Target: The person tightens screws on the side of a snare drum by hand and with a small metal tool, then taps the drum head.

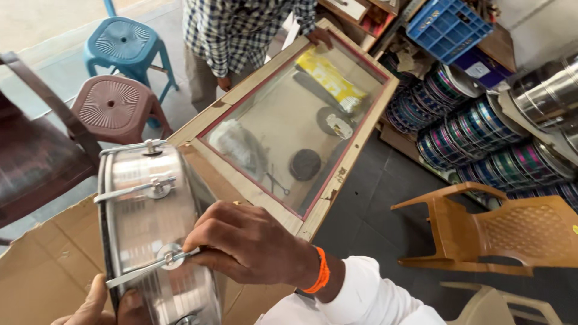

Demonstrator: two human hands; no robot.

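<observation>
1. The left hand [90, 307] sits at the bottom edge, mostly cut off; only the thumb and part of the palm show, pressed against the lower rim of the drum. Whether its fingers curl behind the shell I cannot tell.
2. Just above that hand stands the metal drum [150, 229], a shiny cylinder resting on its side on a sheet of cardboard [42, 265] over the bench. Its long axis runs from far to near, and its curved shell faces up; the near end drops out of the picture.
3. Thin tension rods [138, 188] cross the shell, each passing through a small round lug.
4. The right hand [247, 244], just right of the drum, pinches the nearest rod at its lug between thumb and fingers; an orange band [321, 272] circles the wrist. The fingertips are partly hidden by the lug.
5. Beyond the right hand lies a wood-framed glass case top [295, 129], with blurred items under the glass.
6. Another person in a checked shirt [241, 30] stands at the far side, head out of view, one hand on the frame.
7. Far right of the hand are stacked colourful drums [481, 138] and a brown plastic chair [512, 229].
</observation>
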